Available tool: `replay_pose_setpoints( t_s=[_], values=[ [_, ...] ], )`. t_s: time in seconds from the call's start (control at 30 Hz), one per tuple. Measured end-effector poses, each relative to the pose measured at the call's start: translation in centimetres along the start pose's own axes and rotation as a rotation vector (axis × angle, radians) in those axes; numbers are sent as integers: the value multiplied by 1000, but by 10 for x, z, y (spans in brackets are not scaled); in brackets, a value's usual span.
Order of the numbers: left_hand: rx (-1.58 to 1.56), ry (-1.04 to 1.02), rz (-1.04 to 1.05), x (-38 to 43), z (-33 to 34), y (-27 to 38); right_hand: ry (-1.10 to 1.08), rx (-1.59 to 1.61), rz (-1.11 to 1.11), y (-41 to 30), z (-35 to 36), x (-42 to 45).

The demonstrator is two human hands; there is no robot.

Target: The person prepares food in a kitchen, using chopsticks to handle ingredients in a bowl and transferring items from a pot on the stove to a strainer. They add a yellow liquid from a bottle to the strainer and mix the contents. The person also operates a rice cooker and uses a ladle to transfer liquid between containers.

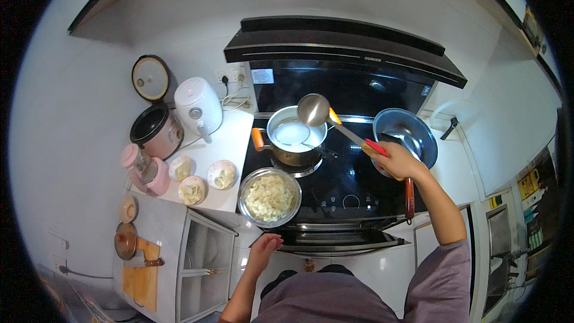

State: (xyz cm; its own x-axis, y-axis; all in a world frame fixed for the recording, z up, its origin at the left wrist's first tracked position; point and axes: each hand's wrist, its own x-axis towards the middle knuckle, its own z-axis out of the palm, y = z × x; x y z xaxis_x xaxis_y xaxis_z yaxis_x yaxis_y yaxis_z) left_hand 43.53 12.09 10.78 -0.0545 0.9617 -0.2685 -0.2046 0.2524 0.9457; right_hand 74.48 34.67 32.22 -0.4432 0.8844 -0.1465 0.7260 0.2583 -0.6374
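My right hand [397, 161] is closed around the handle of a metal ladle [314, 110], along with something bearing a red handle. The ladle's bowl hangs over the right rim of a metal pot [293, 154] with orange handles, which holds liquid and stands on the left burner. Below the pot, a glass bowl [242, 206] is filled with a pale chopped food [269, 197]. Near that bowl's lower edge is my left hand [267, 243], its fingers loosely curled and holding nothing. A dark wok [426, 137] with a brown handle stands on the right of the black glass cooktop [336, 188].
On the left counter are an open rice cooker [163, 134], a white air fryer [199, 103], a pink blender-like appliance [154, 177] and several small food dishes [223, 175]. A cleaver [139, 260] lies on a wooden cutting board [141, 289] at lower left. A range hood [341, 45] overhangs the cooktop.
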Motion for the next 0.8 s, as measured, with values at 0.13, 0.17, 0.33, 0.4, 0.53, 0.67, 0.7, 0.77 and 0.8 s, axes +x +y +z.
replay_pose_setpoints(
  t_s=[0.13,0.17,0.33,0.4,0.53,0.67,0.7,0.77,0.8],
  values=[
    [29,-3,-50,20,8,-4,-147,-62,79,-3,-5,62],
    [34,1,-63,23,7,-6,-193,-88,104,-7,-4,75],
    [-3,41,-82,31,-3,-11,-202,-313,54,12,22,138],
    [-12,55,-90,34,-7,-11,-134,-429,-27,14,31,150],
    [2,58,-48,38,-20,-9,-109,-582,-56,13,46,168],
    [-15,62,-88,41,-31,-11,-124,-601,-20,13,53,176],
    [-11,52,-90,41,-32,-10,-132,-600,-22,14,56,178],
    [-2,37,-99,43,-34,-8,-146,-600,-22,17,60,182],
    [3,37,-106,43,-36,-6,-210,-462,56,13,60,183]
  ],
)
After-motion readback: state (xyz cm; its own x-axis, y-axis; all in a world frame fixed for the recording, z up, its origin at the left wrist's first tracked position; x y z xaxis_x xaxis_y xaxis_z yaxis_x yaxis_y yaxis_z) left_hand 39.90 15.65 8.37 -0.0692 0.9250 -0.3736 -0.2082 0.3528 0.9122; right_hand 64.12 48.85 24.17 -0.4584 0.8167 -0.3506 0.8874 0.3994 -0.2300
